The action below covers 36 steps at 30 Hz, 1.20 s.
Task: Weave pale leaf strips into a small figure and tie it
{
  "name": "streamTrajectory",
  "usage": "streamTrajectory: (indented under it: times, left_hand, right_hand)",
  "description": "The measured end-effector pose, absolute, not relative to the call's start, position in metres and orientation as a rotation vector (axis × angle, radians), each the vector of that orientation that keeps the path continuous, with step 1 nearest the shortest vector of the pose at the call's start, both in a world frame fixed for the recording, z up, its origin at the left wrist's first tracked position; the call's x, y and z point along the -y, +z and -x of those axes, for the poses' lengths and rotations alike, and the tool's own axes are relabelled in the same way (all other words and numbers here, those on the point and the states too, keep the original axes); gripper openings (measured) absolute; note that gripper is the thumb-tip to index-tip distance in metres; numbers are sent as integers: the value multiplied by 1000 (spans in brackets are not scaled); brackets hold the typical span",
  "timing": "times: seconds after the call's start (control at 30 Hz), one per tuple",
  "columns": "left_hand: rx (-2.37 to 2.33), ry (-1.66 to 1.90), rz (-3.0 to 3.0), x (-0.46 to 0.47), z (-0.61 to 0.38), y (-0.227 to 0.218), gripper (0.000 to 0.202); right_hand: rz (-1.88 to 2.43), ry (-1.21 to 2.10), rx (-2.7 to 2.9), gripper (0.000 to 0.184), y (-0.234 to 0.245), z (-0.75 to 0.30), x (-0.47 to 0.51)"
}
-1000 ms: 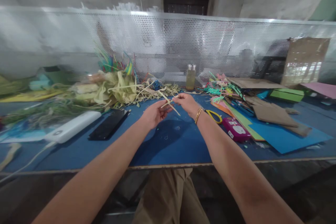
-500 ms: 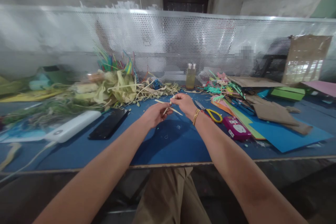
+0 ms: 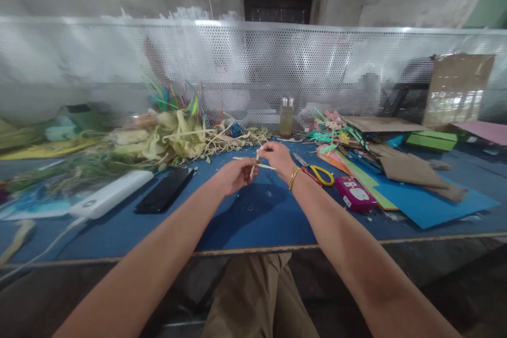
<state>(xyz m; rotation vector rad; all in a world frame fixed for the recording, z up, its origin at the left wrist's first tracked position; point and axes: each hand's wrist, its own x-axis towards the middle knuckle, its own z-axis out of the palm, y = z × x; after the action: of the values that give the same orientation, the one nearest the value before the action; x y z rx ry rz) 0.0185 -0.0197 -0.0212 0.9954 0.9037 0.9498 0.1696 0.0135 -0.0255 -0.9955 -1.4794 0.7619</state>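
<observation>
My left hand (image 3: 233, 175) and my right hand (image 3: 278, 157) meet above the middle of the blue table (image 3: 253, 216). Both pinch thin pale leaf strips (image 3: 253, 165) that cross each other between the fingertips. One strip lies almost level, the other stands more upright. A gold bracelet (image 3: 293, 178) circles my right wrist. Both hands are closed on the strips, a little above the tabletop.
A heap of pale dried leaves (image 3: 174, 137) lies behind my left hand. A white power bank (image 3: 111, 194) and a black phone (image 3: 164, 190) lie at left. Yellow-handled scissors (image 3: 317, 171), a pink box (image 3: 355, 193), coloured paper (image 3: 428, 200) and a small jar (image 3: 287, 116) are at right and back.
The strips have turned between my fingers: the long one has swung from slanting down to nearly level. Both hands have shifted slightly but stay together.
</observation>
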Motion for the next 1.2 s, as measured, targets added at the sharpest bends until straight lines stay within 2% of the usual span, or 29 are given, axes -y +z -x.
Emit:
streamTrajectory:
  times: [0.37, 0.57, 0.77, 0.93, 1.2]
  left_hand:
    - [-876, 923, -966, 19, -17, -23, 3]
    - [-791, 1069, -842, 25, -23, -20, 10]
    - [-663, 1265, -743, 22, -20, -14, 13]
    - [-538, 1364, -698, 19, -17, -18, 16]
    - [-590, 1120, -866, 27, -20, -16, 34]
  right_hand:
    - [994, 770, 1488, 19, -25, -171, -13]
    - [935, 970, 1378, 24, -22, -178, -16]
    - [989, 1107, 1302, 12, -19, -177, -13]
    - [919, 1272, 1179, 36, -19, -171, -9]
    - [841, 999, 1195, 32, -22, -172, -12]
